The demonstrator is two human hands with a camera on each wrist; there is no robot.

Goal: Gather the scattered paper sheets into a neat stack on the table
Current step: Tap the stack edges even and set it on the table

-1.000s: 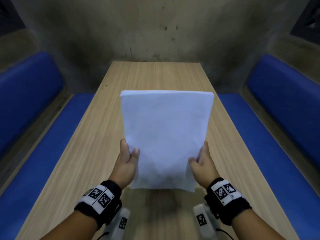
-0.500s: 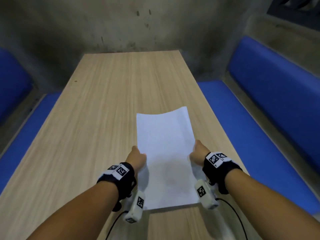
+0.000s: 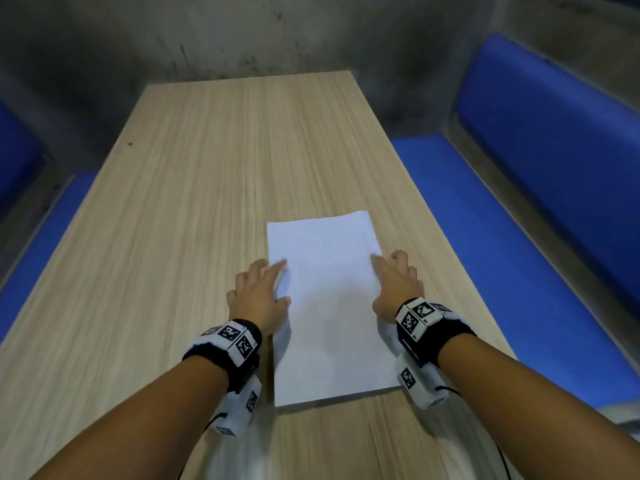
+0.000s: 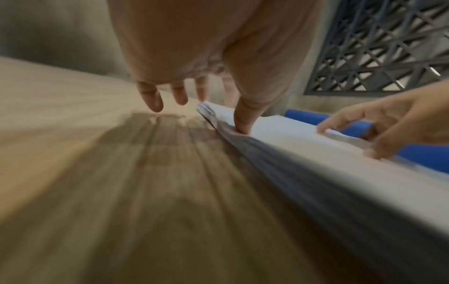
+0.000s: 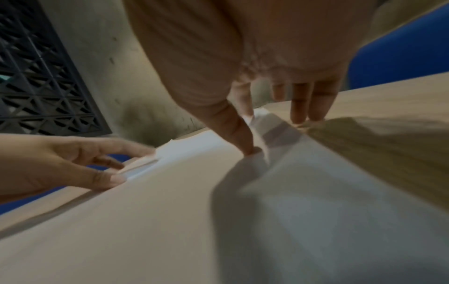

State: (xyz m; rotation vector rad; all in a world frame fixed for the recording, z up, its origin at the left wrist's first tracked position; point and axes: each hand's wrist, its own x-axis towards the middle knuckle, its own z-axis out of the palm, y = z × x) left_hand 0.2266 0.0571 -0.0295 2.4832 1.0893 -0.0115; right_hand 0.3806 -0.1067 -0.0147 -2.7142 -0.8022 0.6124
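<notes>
From my remote seat I see first the long wooden table (image 3: 194, 188), which runs away from me to a stained concrete wall (image 3: 242, 32), with blue padded benches (image 3: 540, 174) along both of its sides. On the near right part of the table lies the stack of white paper sheets (image 3: 329, 306), flat on the wood, its edges rather well lined up. My left hand (image 3: 258, 292) is at the left edge of the stack, the fingers spread and relaxed; its thumb presses down on the top sheet while the other fingertips touch the wood just beside it. My right hand (image 3: 394, 282) is at the right edge in the same manner, thumb on the paper, fingers straight on the table. Neither hand grasps the sheets; both only press on them.
</notes>
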